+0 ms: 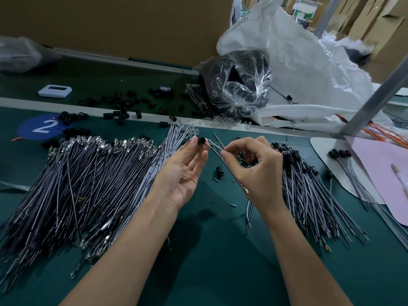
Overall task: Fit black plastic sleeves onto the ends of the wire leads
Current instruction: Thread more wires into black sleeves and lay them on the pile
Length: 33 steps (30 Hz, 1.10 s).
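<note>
My left hand is raised palm-up over the green table and pinches a small black plastic sleeve at its fingertips. My right hand pinches a thin wire lead whose upper end points at the sleeve; the lead runs down past my palm to a metal terminal. A large pile of bare wire leads lies to the left. Finished leads with black sleeves lie to the right. One loose sleeve rests on the mat between my hands.
Several loose black sleeves are scattered at the back by a blue "2" marker. A clear bag of black parts, a white sack, a white device, a metal post and pink paper are around.
</note>
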{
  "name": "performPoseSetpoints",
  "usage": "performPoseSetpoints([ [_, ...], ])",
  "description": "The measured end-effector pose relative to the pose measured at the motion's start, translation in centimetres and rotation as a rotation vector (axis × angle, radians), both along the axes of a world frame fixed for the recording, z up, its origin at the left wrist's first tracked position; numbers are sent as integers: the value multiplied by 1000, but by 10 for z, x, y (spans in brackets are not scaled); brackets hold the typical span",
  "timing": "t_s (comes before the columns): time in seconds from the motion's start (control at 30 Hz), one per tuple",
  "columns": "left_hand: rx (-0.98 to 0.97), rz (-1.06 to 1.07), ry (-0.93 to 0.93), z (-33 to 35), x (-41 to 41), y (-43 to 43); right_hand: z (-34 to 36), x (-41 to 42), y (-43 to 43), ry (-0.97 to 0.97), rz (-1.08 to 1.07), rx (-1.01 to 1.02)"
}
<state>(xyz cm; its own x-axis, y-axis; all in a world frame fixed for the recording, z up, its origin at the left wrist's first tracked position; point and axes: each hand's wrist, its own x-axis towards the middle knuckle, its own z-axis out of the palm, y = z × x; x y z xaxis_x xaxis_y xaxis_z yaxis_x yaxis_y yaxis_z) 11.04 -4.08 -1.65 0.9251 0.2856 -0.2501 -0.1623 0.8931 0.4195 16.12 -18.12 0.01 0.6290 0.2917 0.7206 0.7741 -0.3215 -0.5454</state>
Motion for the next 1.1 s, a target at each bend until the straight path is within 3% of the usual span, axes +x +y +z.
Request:
performPoseSetpoints([
  [0.73,3,0,9,0,2,-1,-2,-1,1,-109,-37,-71],
  [1.1,134,29,4,-2,4,-6,-6,-5,5,-331,-123,-174],
])
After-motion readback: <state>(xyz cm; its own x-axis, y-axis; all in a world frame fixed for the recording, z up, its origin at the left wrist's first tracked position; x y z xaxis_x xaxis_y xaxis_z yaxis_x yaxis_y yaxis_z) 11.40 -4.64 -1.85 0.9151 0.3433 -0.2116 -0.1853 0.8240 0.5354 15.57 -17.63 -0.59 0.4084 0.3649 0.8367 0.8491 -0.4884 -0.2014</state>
